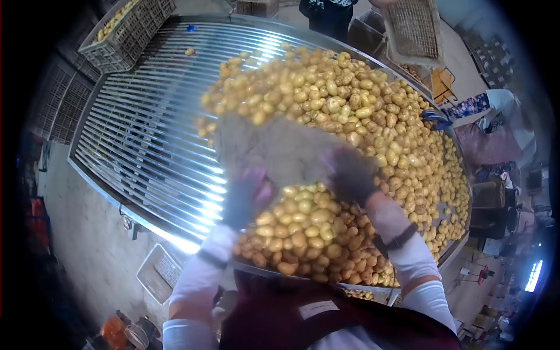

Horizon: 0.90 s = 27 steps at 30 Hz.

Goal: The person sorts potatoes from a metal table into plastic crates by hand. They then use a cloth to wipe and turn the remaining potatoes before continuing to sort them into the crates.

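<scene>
A large heap of yellow potatoes (402, 140) spreads over the slatted metal table. Above the middle of the heap is a blurred grey flat piece (274, 149), like a board or sheet; its exact kind does not show. My left hand (248, 195), in a dark glove with a pinkish part, grips its near left edge. On its right edge is my right hand (352, 175), gloved alike and closed on it, the fingers smeared by motion. Potatoes lie beyond the grey piece and between my forearms, close to my body.
The bare metal slats (146, 116) run across the table's left side. A plastic crate (131, 38) with potatoes sits at its far left corner. At the right edge, a co-worker's blue-gloved hand (437, 118) reaches the heap. A white tray (158, 273) lies on the floor.
</scene>
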### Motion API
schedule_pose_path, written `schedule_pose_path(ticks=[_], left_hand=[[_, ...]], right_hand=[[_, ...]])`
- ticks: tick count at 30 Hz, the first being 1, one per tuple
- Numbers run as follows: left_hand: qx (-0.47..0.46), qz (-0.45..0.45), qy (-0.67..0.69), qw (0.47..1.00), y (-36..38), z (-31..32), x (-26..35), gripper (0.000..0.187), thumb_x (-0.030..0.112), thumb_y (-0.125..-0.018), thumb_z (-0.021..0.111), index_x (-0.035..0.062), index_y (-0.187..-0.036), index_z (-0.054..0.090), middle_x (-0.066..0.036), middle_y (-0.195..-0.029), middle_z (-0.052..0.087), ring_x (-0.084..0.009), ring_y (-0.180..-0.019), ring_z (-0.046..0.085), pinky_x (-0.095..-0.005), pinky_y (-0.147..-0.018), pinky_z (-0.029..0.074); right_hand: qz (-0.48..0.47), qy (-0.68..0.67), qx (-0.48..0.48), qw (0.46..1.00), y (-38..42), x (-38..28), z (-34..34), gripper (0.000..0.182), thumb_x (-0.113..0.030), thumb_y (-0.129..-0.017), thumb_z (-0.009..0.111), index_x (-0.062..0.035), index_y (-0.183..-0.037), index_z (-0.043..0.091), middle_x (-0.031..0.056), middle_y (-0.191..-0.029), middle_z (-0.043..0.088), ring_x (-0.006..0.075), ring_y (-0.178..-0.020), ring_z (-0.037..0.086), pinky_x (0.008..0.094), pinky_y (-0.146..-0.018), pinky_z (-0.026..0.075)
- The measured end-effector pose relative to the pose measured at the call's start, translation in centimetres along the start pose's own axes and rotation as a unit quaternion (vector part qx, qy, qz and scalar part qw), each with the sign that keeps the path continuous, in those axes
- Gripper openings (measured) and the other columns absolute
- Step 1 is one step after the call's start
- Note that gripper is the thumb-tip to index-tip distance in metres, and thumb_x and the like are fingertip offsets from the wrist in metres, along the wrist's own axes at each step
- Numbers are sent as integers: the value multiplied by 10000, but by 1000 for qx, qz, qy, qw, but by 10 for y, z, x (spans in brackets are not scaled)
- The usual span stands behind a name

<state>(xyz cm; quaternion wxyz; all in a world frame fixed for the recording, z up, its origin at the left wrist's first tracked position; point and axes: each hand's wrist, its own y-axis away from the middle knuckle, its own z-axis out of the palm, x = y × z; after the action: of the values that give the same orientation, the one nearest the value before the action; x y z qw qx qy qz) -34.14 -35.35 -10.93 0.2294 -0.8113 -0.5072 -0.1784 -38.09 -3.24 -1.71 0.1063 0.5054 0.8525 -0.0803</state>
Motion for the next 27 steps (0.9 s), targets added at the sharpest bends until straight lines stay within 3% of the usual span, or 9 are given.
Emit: schedule_pose_path(ticks=[5,8,11,13,14,19,24,26,27], left_hand=[[65,21,-140,988,46,8,7,378,315,-886,666,136,-1215,616,-97,-1202,615,-368,-1212,521,-495,-1024,404],[-18,-10,-178,984,20,-18,28,221,265,-861,677,134,-1038,658,-85,-999,658,-344,-1010,593,-490,-929,441],[-49,-77,-160,983,9,-46,55,169,230,-852,664,119,-979,674,-101,-885,662,-351,-896,619,-470,-837,479],[-22,-100,-124,987,18,-35,35,167,178,-852,627,74,-980,652,-130,-875,644,-364,-867,613,-436,-775,497],[28,-75,-79,994,22,-24,12,158,170,-863,621,68,-981,645,-117,-885,643,-334,-856,615,-409,-771,494],[151,-101,400,898,23,-58,42,125,169,-933,599,55,-983,610,-36,-937,616,-157,-822,584,-278,-761,462],[-56,-154,458,874,85,-123,91,150,187,-950,627,51,-1013,626,-11,-956,616,-104,-843,570,-257,-770,458],[-234,-119,432,863,105,-135,102,169,174,-932,650,43,-1039,635,-38,-951,637,-116,-864,596,-287,-760,475],[-290,-132,292,902,104,-131,112,186,166,-921,657,41,-1058,640,-65,-980,651,-145,-881,620,-306,-760,487]], right_hand=[[-39,102,147,983,59,6,24,286,-233,-842,646,-96,-1093,638,141,-1232,583,322,-1251,512,431,-1074,388],[87,116,80,986,46,12,29,210,-165,-865,601,-93,-1054,656,107,-1079,643,310,-1139,594,422,-987,455],[71,-23,391,917,74,18,-19,194,-122,-912,550,-87,-1067,659,105,-954,673,289,-985,668,414,-865,514],[217,-150,356,896,108,40,-55,199,-143,-954,518,-86,-1090,651,133,-973,688,280,-908,693,422,-787,533],[310,-201,310,876,128,34,-88,218,-191,-989,502,-82,-1118,639,143,-987,699,290,-873,704,413,-772,533],[202,-213,433,852,227,73,-133,264,-232,-1008,525,-32,-1148,625,81,-1132,652,168,-1069,606,298,-954,457],[214,-143,324,910,354,42,-154,256,-230,-1047,483,-22,-1081,629,107,-1112,639,220,-1129,587,340,-1017,431],[142,-518,250,805,391,40,-129,308,-231,-1062,414,-30,-1065,648,132,-1125,642,261,-1153,588,392,-1013,451],[208,-362,171,892,394,28,-127,213,-94,-1007,458,-27,-1040,657,144,-1126,634,284,-1110,593,392,-985,458]])
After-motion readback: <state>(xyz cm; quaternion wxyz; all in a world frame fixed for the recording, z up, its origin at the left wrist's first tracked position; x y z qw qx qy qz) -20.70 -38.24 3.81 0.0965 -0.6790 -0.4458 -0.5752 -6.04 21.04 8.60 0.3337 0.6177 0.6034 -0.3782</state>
